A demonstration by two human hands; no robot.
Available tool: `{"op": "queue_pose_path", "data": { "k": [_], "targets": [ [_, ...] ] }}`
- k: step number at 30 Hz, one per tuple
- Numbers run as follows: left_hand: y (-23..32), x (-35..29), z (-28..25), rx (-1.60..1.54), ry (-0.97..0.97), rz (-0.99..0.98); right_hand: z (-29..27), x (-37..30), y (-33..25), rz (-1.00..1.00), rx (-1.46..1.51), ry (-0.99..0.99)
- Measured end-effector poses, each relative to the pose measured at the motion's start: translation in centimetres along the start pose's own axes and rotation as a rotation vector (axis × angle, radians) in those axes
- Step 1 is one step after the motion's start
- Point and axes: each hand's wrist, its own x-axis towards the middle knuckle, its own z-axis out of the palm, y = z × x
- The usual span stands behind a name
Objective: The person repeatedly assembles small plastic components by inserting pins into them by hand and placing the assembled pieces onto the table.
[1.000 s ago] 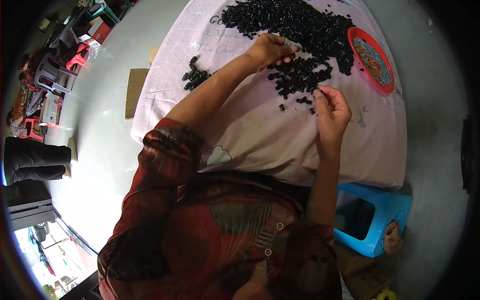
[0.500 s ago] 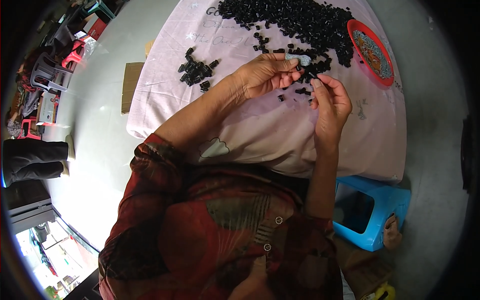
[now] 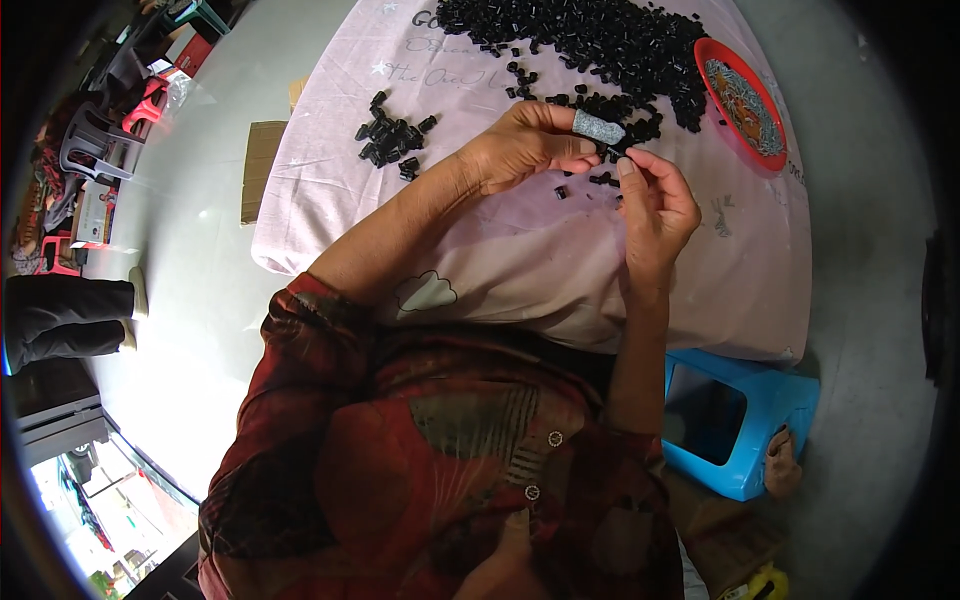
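My left hand point(image 3: 530, 150) is over the pink cloth, a grey wrap point(image 3: 598, 127) around its index finger. Thumb and fingers are pinched at a small black plastic part, mostly hidden by the fingertips. Close on its right, my right hand point(image 3: 658, 205) has thumb and index finger pressed together; whatever is between them is too small to make out. The fingertips of both hands nearly meet. Just beyond them spreads a big pile of short black plastic parts point(image 3: 610, 45). A smaller heap of such parts point(image 3: 390, 138) lies left of my left hand.
A red oval tray point(image 3: 712, 48) with small metal pieces stands at the table's right edge. A few loose metal pieces point(image 3: 722, 215) lie on the cloth point(image 3: 520, 265). A blue plastic stool point(image 3: 745, 480) is below right. At the left are chairs point(image 3: 88, 145) and a person's legs point(image 3: 75, 318).
My left thumb has drawn back below the wrapped index finger, and the other left fingers have curled in. My right hand has shifted slightly left, its fingertips closer to the left hand.
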Motion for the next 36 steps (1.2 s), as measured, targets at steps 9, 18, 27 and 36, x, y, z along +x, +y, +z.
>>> {"op": "queue_pose_path", "data": {
  "k": [9,18,27,36],
  "targets": [
    [0.8,-0.2,0.1,0.428,-0.096,0.137,0.1,-0.4,0.2,-0.033,-0.013,-0.047],
    [1.6,-0.6,-0.1,0.587,-0.209,0.157,0.0,-0.5,-1.1,0.173,-0.009,-0.145],
    [1.0,-0.2,-0.5,0.365,-0.050,0.073,0.0,-0.4,-1.4,0.334,0.060,-0.175],
    [0.5,-0.3,-0.1,0.225,-0.033,0.099,0.8,-0.7,-1.4,0.347,0.131,-0.092]
  ]
}}
